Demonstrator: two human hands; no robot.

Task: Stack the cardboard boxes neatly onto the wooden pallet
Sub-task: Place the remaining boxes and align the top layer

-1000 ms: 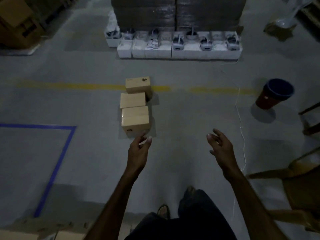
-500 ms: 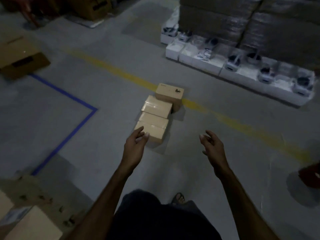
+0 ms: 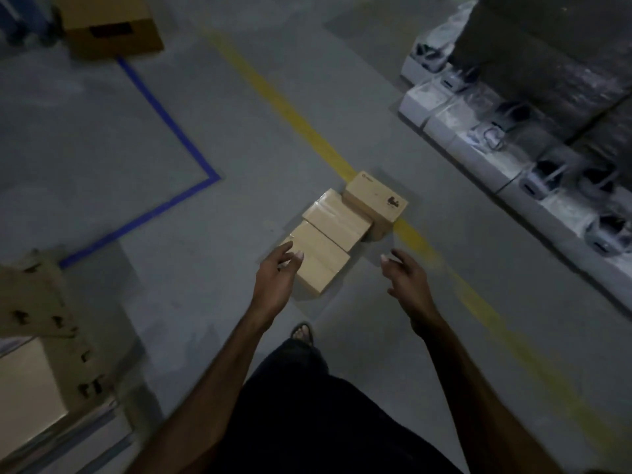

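Since half a second ago, both hands have pushed forward and the view has swung left, so the small boxes now sit closer under the hands and the blue floor tape (image 3: 171,124) fills more of the left side.

From the head camera, three small cardboard boxes lie in a touching row on the grey floor: the nearest box (image 3: 319,265), the middle box (image 3: 337,217) and the far box (image 3: 376,200), which straddles the yellow floor line (image 3: 301,121). They lie end to end, probably set down as a batch waiting to be carried. The left hand (image 3: 273,282) hangs over the near-left corner of the nearest box, fingers spread and loosely bent, holding nothing; whether it touches the cardboard I cannot tell. The right hand (image 3: 407,282) is likewise wide and empty, off to the right of that box over bare floor. The two hands sit apart on either side, which looks like a set-up for a two-sided grasp of the nearest box.

No wooden pallet is clearly visible; pale cartons (image 3: 41,302) at the lower left may mark the stack. A larger brown carton (image 3: 113,25) sits top left, and wrapped white packages (image 3: 478,155) line the right.
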